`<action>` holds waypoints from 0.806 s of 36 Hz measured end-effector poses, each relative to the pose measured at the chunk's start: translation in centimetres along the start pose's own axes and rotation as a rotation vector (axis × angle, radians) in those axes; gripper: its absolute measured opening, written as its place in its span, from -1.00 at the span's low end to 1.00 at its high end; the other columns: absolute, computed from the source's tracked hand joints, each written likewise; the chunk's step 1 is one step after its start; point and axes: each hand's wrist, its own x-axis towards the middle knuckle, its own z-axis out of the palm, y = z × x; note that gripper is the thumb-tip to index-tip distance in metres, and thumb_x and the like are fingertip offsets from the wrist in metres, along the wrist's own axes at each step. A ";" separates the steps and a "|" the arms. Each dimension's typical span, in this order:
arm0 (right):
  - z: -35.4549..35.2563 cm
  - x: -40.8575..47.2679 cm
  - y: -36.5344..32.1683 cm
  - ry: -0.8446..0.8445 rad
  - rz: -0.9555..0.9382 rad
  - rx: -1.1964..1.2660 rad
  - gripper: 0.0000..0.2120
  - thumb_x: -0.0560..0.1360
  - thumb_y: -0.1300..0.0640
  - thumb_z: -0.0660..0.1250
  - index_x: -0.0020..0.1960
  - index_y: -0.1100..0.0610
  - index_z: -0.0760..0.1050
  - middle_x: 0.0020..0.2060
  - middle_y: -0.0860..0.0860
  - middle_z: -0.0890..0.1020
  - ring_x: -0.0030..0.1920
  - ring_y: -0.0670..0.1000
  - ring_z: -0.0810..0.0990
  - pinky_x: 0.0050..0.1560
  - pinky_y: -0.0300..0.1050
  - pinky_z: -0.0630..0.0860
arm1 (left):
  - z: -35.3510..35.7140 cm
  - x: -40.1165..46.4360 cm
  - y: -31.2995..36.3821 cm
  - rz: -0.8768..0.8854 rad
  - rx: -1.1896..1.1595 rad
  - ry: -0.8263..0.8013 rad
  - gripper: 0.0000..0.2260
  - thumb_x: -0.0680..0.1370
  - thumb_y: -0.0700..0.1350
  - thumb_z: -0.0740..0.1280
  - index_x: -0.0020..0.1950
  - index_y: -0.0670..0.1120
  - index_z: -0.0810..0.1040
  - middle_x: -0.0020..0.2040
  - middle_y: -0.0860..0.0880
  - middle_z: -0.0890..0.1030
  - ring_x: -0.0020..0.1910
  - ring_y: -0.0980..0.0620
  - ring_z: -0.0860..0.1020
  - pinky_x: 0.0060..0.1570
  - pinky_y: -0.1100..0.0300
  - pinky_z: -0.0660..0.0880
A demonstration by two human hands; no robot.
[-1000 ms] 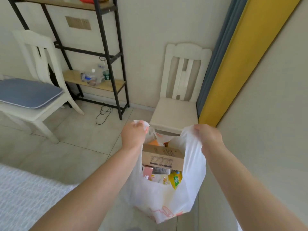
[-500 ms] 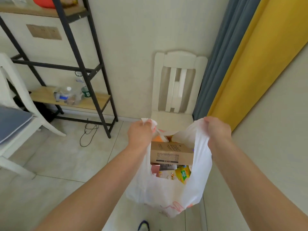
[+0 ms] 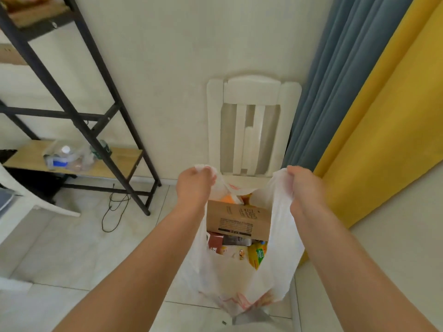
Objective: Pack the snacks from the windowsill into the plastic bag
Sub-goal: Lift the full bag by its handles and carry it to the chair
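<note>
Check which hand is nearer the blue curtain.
Right. The right hand grips the plastic bag handle just below and left of the blue curtain in the image. The left hand grips the other handle, farther left, beyond the white chair.

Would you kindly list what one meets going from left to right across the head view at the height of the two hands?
Black metal shelf → left hand → brown cardboard box in the plastic bag → right hand → yellow curtain.
</note>
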 end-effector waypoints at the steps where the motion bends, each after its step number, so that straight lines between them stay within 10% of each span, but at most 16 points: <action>1: 0.3 1.4 -0.5 -0.010 0.013 -0.051 -0.93 0.51 0.18 0.27 -0.10 0.13 0.53 0.18 0.27 0.56 -0.33 -0.04 0.44 0.18 0.13 0.46 | 1.0 0.9 0.3 -0.033 -0.063 0.026 -0.83 0.50 -0.24 0.22 -0.31 -0.14 0.40 -0.34 -0.04 0.44 -0.33 0.01 0.39 -0.28 0.16 0.29; 7: 0.9 8.0 -3.0 -0.015 0.182 -0.227 -0.82 0.54 0.00 0.27 0.01 0.07 0.34 -0.20 0.01 0.44 -0.03 0.05 0.44 0.00 -0.07 0.42 | 4.9 4.8 2.8 -0.064 -0.157 0.098 -0.89 0.49 -0.21 0.21 -0.19 -0.20 0.49 -0.30 -0.01 0.54 -0.28 0.07 0.46 -0.28 0.17 0.31; 25: 5.5 21.3 -8.9 0.074 0.065 -0.134 -0.70 0.53 0.23 0.25 0.22 0.34 0.48 0.22 0.27 0.53 0.25 0.25 0.49 0.23 0.10 0.43 | 12.4 16.8 8.4 -0.064 -0.089 -0.001 -0.81 0.50 -0.22 0.20 -0.32 -0.13 0.38 -0.34 -0.04 0.45 -0.30 0.02 0.40 -0.32 0.17 0.30; 29: 6.2 23.5 -8.7 0.095 0.091 -0.163 -0.70 0.53 0.22 0.25 0.22 0.33 0.48 0.22 0.27 0.53 0.25 0.24 0.49 -0.03 -0.01 0.54 | 14.2 19.3 8.3 -0.079 -0.063 -0.031 -0.85 0.46 -0.21 0.22 -0.32 -0.09 0.43 -0.29 -0.04 0.52 -0.25 -0.02 0.47 -0.26 0.13 0.36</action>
